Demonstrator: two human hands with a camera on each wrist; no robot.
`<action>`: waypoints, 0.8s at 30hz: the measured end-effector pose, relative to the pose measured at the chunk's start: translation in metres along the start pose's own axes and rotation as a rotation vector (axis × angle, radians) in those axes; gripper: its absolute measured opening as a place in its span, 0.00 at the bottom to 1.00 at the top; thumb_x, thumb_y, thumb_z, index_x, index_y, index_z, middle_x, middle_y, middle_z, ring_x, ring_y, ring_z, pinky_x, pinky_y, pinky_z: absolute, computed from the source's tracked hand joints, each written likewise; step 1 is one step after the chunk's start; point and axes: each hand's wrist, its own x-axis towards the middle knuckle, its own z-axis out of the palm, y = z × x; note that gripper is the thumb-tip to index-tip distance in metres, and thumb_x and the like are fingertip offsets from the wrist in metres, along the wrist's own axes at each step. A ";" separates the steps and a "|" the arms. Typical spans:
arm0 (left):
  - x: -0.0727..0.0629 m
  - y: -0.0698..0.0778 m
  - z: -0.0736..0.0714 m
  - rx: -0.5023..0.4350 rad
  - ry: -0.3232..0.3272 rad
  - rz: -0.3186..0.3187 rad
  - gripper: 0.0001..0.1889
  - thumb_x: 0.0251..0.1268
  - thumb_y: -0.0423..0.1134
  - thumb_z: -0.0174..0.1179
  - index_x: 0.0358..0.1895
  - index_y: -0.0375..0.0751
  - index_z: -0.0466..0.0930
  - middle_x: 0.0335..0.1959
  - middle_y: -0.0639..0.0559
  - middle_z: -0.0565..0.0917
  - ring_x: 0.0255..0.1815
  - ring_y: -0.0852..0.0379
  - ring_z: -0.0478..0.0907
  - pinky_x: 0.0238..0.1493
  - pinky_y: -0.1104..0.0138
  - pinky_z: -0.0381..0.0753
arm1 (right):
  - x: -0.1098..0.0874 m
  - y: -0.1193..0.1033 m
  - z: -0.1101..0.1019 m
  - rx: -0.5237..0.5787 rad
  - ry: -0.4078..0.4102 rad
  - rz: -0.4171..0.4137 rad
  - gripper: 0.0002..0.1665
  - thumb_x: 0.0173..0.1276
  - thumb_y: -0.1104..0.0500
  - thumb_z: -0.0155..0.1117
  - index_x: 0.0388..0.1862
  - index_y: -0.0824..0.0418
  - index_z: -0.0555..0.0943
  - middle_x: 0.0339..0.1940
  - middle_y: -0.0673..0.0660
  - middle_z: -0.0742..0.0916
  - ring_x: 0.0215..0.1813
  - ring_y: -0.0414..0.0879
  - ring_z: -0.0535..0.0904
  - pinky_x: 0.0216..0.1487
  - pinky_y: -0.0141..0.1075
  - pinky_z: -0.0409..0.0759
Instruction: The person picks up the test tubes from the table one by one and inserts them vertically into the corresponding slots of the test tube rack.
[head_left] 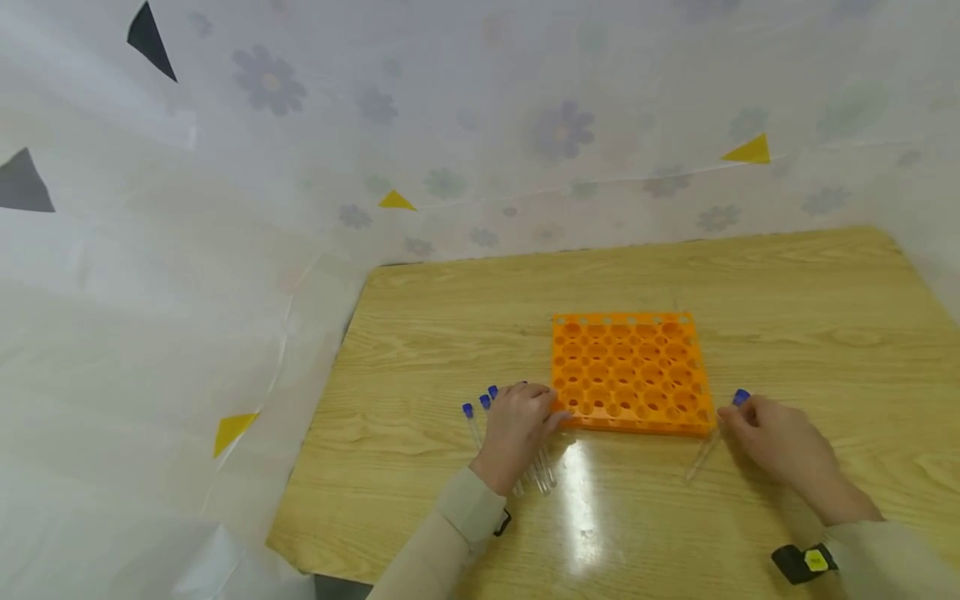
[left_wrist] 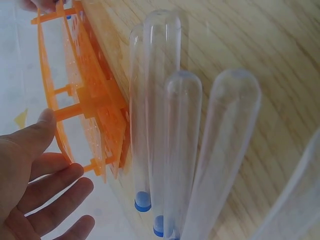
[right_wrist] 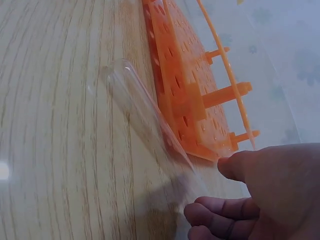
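Observation:
An orange test tube rack [head_left: 630, 371] with rows of round holes stands on the wooden table. My left hand [head_left: 517, 427] holds its near left corner, thumb on the front edge and index finger by the side; the other fingers are loosely spread in the left wrist view. Several clear test tubes [left_wrist: 172, 115] with blue caps lie on the table beneath and beside that hand. To the right of the rack, my right hand [head_left: 783, 442] pinches a clear test tube [right_wrist: 137, 102] near its blue cap [head_left: 741, 397]. Its rounded end slants toward the near left. In the right wrist view the cap is hidden.
The wooden table [head_left: 450, 333] has a bright glare spot before the rack. Pale flowered sheeting [head_left: 480, 125] hangs behind and to the left, with yellow triangles on it. The table's left edge lies beyond the loose tubes.

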 end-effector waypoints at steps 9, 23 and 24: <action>0.000 0.001 0.000 0.009 -0.006 -0.006 0.14 0.61 0.55 0.67 0.33 0.49 0.88 0.38 0.56 0.89 0.38 0.61 0.86 0.46 0.64 0.86 | 0.010 0.000 0.000 -0.017 -0.136 0.123 0.35 0.78 0.33 0.36 0.24 0.57 0.73 0.19 0.52 0.71 0.22 0.45 0.66 0.22 0.35 0.62; 0.000 0.003 -0.002 0.035 -0.018 -0.017 0.14 0.61 0.56 0.66 0.34 0.49 0.88 0.38 0.57 0.89 0.38 0.61 0.86 0.46 0.64 0.86 | 0.014 0.001 0.001 0.009 -0.097 0.170 0.26 0.74 0.45 0.46 0.19 0.56 0.73 0.15 0.50 0.72 0.21 0.44 0.66 0.21 0.34 0.62; 0.000 0.003 -0.002 0.033 -0.018 -0.018 0.15 0.61 0.56 0.66 0.34 0.49 0.88 0.38 0.57 0.89 0.38 0.61 0.86 0.46 0.64 0.86 | 0.015 0.001 0.000 0.018 -0.097 0.166 0.25 0.73 0.46 0.46 0.20 0.58 0.74 0.16 0.50 0.73 0.21 0.44 0.67 0.21 0.35 0.63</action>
